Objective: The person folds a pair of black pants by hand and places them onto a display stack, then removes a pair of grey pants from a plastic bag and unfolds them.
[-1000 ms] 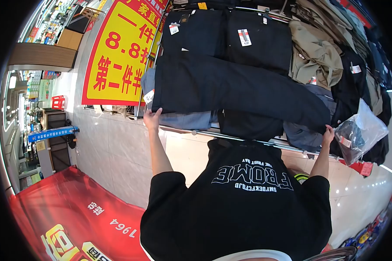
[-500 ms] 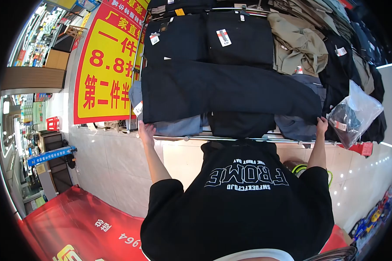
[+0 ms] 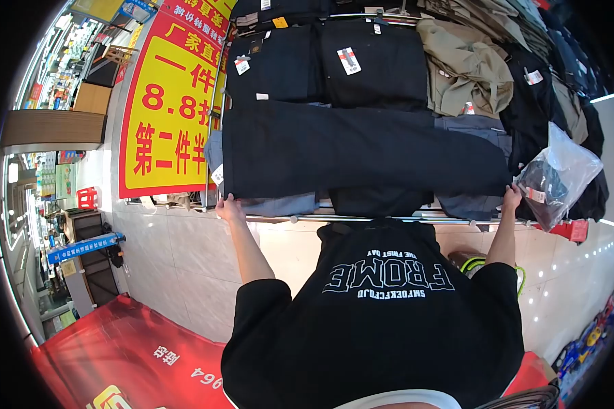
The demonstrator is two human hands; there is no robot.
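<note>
A pair of black trousers (image 3: pixel 361 146), folded lengthwise, lies stretched across the clothes on a metal-railed display. My left hand (image 3: pixel 230 208) is closed at its near left corner, with the fingers at the cloth edge. At the near right corner, my right hand (image 3: pixel 512 197) pinches the other end. Grey trousers (image 3: pixel 280 205) show from underneath along the front rail. Just right of my right hand sits a clear plastic bag (image 3: pixel 563 174) with a dark tagged garment inside.
Folded black trousers (image 3: pixel 375 65) with tags and a crumpled khaki garment (image 3: pixel 464 68) lie farther back. A metal rail (image 3: pixel 402 219) runs along the front edge. To the left stands a yellow and red sign (image 3: pixel 174 102). A red banner (image 3: pixel 136 354) covers the lower left.
The right end of the black trousers has shifted slightly right with my right hand, and its far edge sits lower, baring more grey cloth behind. My left hand has closed more at its corner.
</note>
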